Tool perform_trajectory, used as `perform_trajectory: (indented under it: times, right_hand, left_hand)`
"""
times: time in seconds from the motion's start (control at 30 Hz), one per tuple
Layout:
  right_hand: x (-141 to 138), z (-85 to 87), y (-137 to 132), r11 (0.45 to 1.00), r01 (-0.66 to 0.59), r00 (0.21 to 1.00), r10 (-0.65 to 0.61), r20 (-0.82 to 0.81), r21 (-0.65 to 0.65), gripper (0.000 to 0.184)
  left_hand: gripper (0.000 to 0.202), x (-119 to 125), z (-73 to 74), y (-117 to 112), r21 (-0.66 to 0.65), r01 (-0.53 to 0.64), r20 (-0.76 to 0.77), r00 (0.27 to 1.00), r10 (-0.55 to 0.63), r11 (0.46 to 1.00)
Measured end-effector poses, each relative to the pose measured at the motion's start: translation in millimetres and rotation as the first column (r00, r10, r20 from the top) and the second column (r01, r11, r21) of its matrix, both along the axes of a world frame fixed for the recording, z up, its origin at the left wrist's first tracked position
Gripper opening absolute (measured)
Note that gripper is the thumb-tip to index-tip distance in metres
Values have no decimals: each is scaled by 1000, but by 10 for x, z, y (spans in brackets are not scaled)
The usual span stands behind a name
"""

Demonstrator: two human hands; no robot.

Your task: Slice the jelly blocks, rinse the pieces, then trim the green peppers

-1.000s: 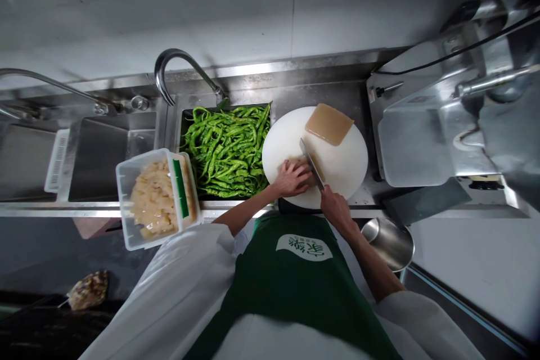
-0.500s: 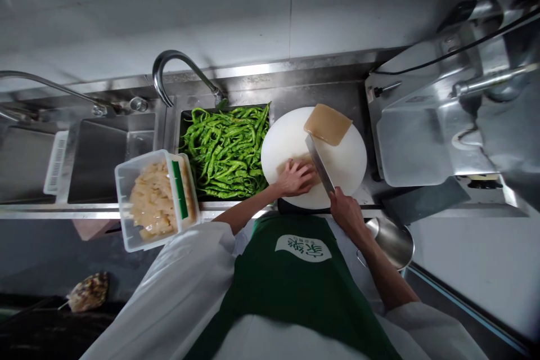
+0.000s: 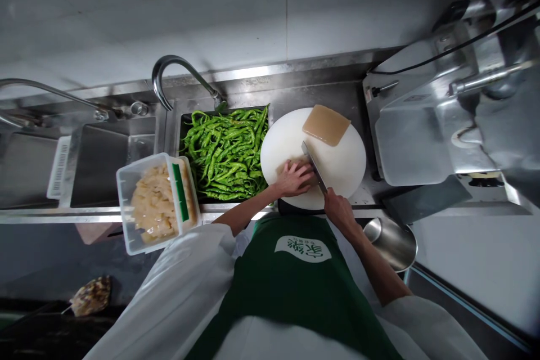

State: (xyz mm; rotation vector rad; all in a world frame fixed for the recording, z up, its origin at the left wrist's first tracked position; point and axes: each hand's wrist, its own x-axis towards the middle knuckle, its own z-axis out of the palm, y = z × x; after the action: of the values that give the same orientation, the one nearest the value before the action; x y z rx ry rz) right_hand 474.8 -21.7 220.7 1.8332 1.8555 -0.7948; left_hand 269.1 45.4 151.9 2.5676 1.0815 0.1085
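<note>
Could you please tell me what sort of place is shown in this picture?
Most likely a commercial kitchen. It shows in the steel sinks, the large heap of green peppers, and the round white cutting board, where the right hand holds a knife.

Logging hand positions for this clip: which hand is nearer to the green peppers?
Left. The left hand is over the white cutting board, just right of the green peppers; the right hand, gripping the knife, is farther right, by the board's near edge.
</note>
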Motion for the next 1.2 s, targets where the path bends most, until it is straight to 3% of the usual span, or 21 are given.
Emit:
perform_trajectory:
  times: [0.1, 0.2, 0.27, 0.33, 0.4, 0.5, 0.6, 0.67, 0.77, 0.83, 0.87, 0.9, 0.93, 1.07, 1.13, 1.2]
  right_hand:
    - [41, 108, -42, 999, -6, 999, 7, -31, 52, 29]
    - [182, 304, -113, 985, 11, 996, 5, -92, 173, 28]
    - [334, 403, -134, 965, 32, 995, -7, -96, 258, 27]
    - [522, 436, -123, 952, 26, 998, -8, -59, 304, 26]
    - [726, 406, -86, 952, -23, 1000, 26, -6, 304, 24]
    - [1003, 318, 14, 958, -132, 991, 118, 70, 256, 23]
    - [1173, 293, 252, 930, -268, 962, 246, 118, 250, 26]
    - [1183, 344, 537, 872, -395, 918, 383, 98, 290, 29]
    - [990, 486, 1105, 736, -575, 803, 592, 71, 357, 36]
    - [755, 572, 1478, 631, -677, 706, 703, 91, 379, 41]
    - [631, 600, 1641, 577, -723, 654, 750, 105, 379, 43]
    - [516, 615, 1782, 527, -763, 603, 789, 116, 374, 45]
    - [417, 619, 1899, 484, -796, 557, 822, 124, 363, 47]
    - [229, 557, 2150, 401, -867, 452, 883, 125, 297, 48]
    - [232, 507, 2175, 392, -879, 435, 892, 121, 271, 49]
    - [262, 458, 2162, 393, -882, 432, 894, 115, 258, 50]
  left_hand:
    - [50, -56, 97, 33, 47, -49, 161, 986, 41, 998]
    - [44, -282, 194, 103, 77, -324, 418, 869, 265, 943]
    - [39, -508, 185, 121, -7, -578, 571, 668, 478, 816]
    - [36, -716, 95, 68, -165, -741, 653, 412, 635, 651]
    - [35, -830, -50, -76, -346, -773, 663, 200, 722, 531]
    - [37, -728, -271, -427, -561, -701, 592, 32, 805, 440]
    - [40, -364, -392, -794, -677, -637, 528, -71, 846, 369]
    - [40, -117, -383, -954, -704, -636, 513, -149, 845, 316]
    - [38, 5, -211, -1018, -634, -749, 582, -297, 757, 194]
    - [38, -124, -10, -958, -558, -826, 677, -392, 623, 86]
    - [38, -228, 102, -903, -532, -845, 719, -415, 558, 57]
    - [39, -336, 212, -835, -518, -854, 749, -418, 514, 60]
    - [40, -434, 314, -759, -509, -855, 767, -401, 500, 95]
    - [48, -548, 551, -474, -515, -803, 737, -235, 634, 301]
    - [52, -465, 555, -396, -529, -781, 706, -189, 682, 331]
    - [54, -369, 511, -365, -545, -771, 693, -193, 695, 329]
